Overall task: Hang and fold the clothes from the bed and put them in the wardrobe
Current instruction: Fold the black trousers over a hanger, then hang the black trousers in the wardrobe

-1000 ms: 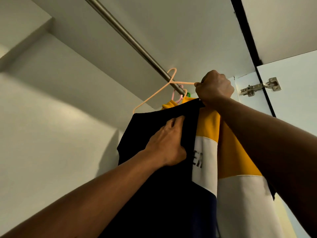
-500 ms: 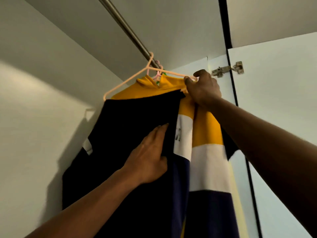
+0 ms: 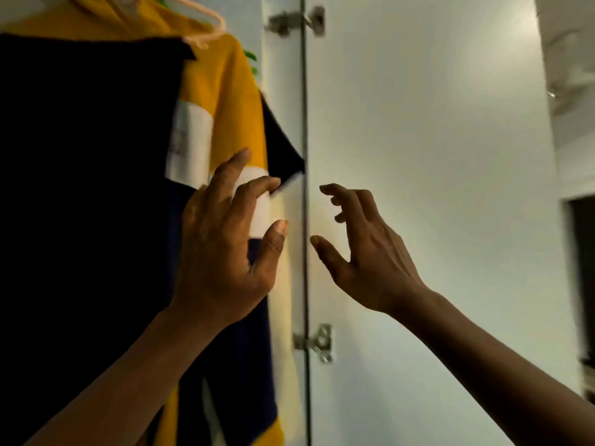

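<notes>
White wardrobe door (image 3: 418, 188), two metal hinges (image 3: 296, 22) on edge. Left of door: one black garment (image 3: 80, 188), one yellow-white-navy top (image 3: 225, 91), hanging on pink hanger (image 3: 206, 14). Left hand (image 3: 225, 249) spread, against clothes. Right hand (image 3: 370, 252) spread, empty, before door.

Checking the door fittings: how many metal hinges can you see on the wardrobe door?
2. The upper hinge sits near the top of the frame beside the yellow garment; the lower hinge is below the right hand. Others may lie out of view.
</notes>
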Available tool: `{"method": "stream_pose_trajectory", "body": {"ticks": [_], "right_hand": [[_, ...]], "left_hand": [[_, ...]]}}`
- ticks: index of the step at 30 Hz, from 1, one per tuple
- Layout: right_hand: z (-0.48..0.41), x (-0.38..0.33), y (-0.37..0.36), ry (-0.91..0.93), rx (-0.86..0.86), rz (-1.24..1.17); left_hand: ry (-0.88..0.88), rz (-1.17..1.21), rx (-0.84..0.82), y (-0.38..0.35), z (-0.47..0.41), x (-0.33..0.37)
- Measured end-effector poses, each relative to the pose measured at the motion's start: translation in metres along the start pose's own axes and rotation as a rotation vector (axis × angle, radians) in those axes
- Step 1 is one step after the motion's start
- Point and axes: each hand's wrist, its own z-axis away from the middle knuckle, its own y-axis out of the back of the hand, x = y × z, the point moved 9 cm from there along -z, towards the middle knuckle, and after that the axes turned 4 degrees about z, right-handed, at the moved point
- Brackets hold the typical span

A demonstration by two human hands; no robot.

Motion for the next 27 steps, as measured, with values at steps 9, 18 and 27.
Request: {"method": "stream_pose_trajectory", "body": {"ticks": [9, 18, 27], "right_hand": [[0.295, 0.127, 0.116, -0.609, -0.159, -0.022], [0.656, 0.143, 0.255, -1.296, -0.285, 0.027], [0.842, 0.198, 0.291, -1.679, -0.422, 0.122]], "left_hand": [[0.397, 0.662, -0.424, -0.15, 0.162, 0.181], [0.803, 1.096, -1.038, -0.25, 0.396, 0.437], [0.741, 1.209, -1.541, -0.336, 0.527, 0.593]]}}
